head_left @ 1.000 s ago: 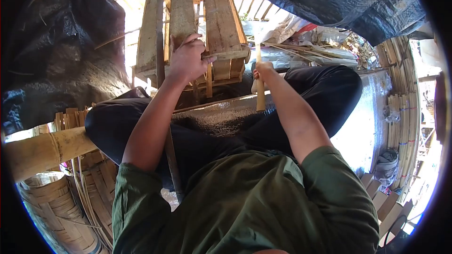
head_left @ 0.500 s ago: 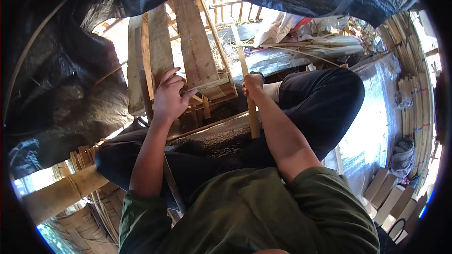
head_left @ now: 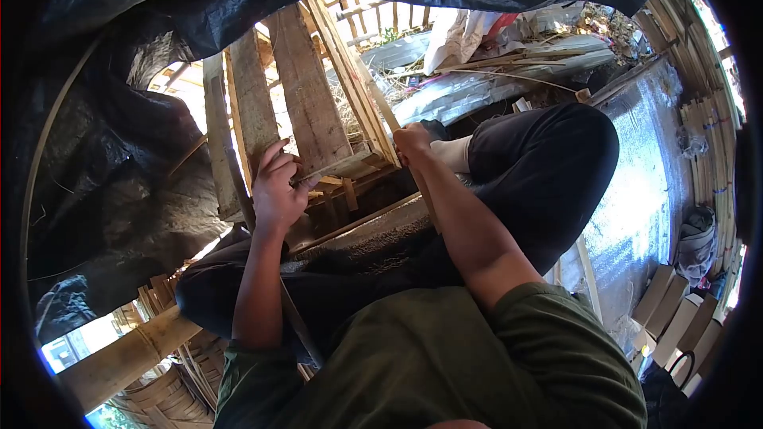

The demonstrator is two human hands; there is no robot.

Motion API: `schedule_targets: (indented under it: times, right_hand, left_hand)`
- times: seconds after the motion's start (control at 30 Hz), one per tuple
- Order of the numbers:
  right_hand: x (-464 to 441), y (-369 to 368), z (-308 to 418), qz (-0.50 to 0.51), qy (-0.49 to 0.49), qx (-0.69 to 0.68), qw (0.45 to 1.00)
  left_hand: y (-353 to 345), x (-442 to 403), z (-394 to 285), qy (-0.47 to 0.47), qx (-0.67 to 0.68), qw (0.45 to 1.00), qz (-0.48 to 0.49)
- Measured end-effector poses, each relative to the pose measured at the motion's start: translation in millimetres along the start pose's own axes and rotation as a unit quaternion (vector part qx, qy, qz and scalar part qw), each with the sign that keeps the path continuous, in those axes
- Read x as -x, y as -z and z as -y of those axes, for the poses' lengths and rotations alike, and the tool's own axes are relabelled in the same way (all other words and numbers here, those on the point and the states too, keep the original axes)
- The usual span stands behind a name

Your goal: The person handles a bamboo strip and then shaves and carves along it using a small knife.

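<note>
My left hand (head_left: 278, 189) is at the near end of a slatted wooden frame (head_left: 306, 95), its fingers bent and apart, thumb towards the frame's front crosspiece. Nothing can be made out in its grasp. A long narrow dark bar (head_left: 298, 322) runs up from my lap and passes behind my left forearm. To the right of the frame, my right hand (head_left: 413, 143) is closed round a pale, flat bamboo strip (head_left: 384, 108). The strip slants from beside the frame down towards my lap, its lower part partly behind my right forearm.
Dark plastic sheeting (head_left: 103, 167) hangs at the left and overhead. A thick bamboo pole (head_left: 131, 353) lies near my left knee, above woven baskets (head_left: 171, 393). Silvery sheeting (head_left: 636, 183) and bundled slats (head_left: 711, 151) are at the right.
The view has turned, so the frame appears further left and more tilted. My right hand has brought the strip's upper end leftward, beside the frame. My left hand stays by the frame's near end.
</note>
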State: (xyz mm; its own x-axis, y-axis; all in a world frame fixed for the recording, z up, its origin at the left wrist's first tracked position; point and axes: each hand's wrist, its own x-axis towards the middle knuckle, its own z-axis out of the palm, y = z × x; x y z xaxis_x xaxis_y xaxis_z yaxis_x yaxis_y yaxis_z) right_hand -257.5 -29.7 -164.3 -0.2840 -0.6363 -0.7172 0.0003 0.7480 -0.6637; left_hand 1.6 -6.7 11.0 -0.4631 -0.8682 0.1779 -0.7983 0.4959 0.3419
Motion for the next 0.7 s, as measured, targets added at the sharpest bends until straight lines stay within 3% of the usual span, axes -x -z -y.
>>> schedule_targets:
  times: [0.13, 0.23, 0.27, 0.33, 0.4, 0.47, 0.5, 0.53, 0.6, 0.63, 0.7]
  right_hand:
    - [-26, -5, -24, 0.081, -0.006, -0.132, 0.988]
    - [-36, 2, -28, 0.027, -0.053, 0.058, 0.997]
    - [-51, -1, -35, 0.026, -0.054, 0.057, 0.997]
    - [-51, -6, -27, -0.096, 0.008, 0.234, 0.968]
    - [-48, -15, -28, -0.088, 0.000, 0.203, 0.975]
    - [-47, -28, -40, -0.012, -0.094, -0.097, 0.991]
    - [-44, -27, -39, 0.024, -0.138, -0.106, 0.984]
    - [-44, -26, -38, 0.023, -0.137, -0.107, 0.984]
    - [-48, -25, -37, -0.005, -0.236, -0.083, 0.968]
    - [-68, -30, -53, -0.006, -0.234, -0.083, 0.969]
    - [-93, -41, -78, -0.014, -0.076, 0.132, 0.988]
  left_hand:
    - [-1, 1, 0, -0.001, -0.003, 1.000, 0.006]
    - [0, 1, 2, -0.009, -0.003, 1.000, -0.002]
    - [0, 1, 1, -0.011, -0.003, 1.000, -0.004]
    - [-1, 1, 1, -0.004, 0.002, 1.000, 0.000]
    - [-1, 0, 1, 0.004, 0.006, 1.000, 0.003]
    - [-1, 1, 1, 0.000, 0.004, 1.000, -0.001]
    - [-1, 1, 1, -0.001, 0.004, 1.000, -0.001]
    - [-1, 1, 1, 0.002, 0.003, 1.000, 0.004]
    - [0, 0, 1, 0.003, 0.003, 1.000, 0.005]
    - [0, 0, 1, 0.005, 0.004, 1.000, 0.007]
    - [0, 1, 1, 0.008, 0.006, 1.000, 0.007]
